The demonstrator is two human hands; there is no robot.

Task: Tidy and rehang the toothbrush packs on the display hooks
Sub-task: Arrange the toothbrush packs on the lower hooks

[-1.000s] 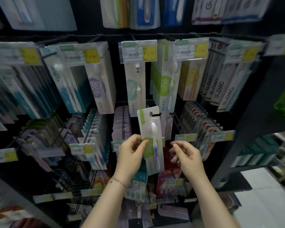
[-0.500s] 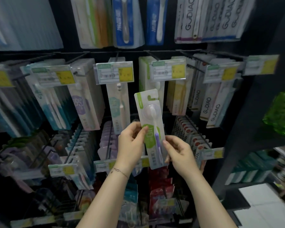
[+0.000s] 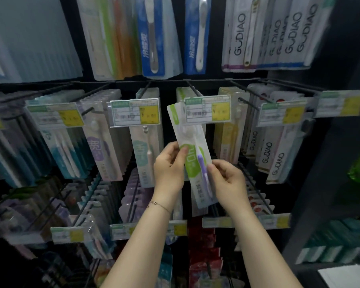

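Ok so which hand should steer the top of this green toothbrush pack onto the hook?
Probably the left hand: it grips the green toothbrush pack higher up, nearer the top edge tucked behind the price tag. The right hand pinches lower, better for steadying.

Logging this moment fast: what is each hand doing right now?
Left hand: closed on the green toothbrush pack, at its left edge.
Right hand: closed on the same pack, at its right edge.
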